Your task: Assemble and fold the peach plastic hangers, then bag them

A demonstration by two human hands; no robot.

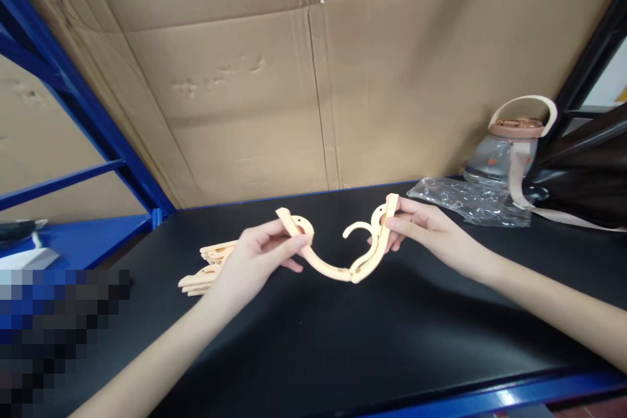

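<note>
I hold a cream plastic folding hook above a black tabletop. It is spread into a wide U shape with a small curled hook near its right end. My left hand pinches its left end with thumb and fingers closed. Over on the other side, my right hand grips the right end, fingers wrapped round it. Several more cream hooks lie flat on the table just behind my left hand.
A crumpled clear plastic bag lies at the back right, beside a clear water jug with a pink lid and strap and a dark bag. Cardboard sheets wall the back. A blue shelf frame stands left.
</note>
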